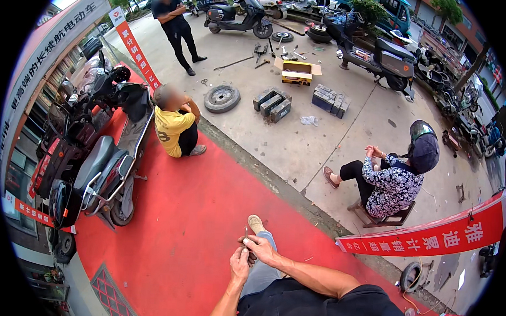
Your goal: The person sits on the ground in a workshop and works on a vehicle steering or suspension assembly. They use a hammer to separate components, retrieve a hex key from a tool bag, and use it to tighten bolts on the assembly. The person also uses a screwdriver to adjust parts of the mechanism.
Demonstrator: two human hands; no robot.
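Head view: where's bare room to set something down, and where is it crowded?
Bare: the red floor between the silver-railed scooter and the left hand. Crowded: the concrete around the open yellow box, with tools and dark blocks nearby.

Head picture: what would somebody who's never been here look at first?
Probably the bright red floor, spreading from the lower middle over to the left, with the wearer's left hand and right hand close together above it. Next might come the dark, shiny helmet on the person sitting at the right. The yellow shirt also stands out, left of the middle, beside the parked scooters.
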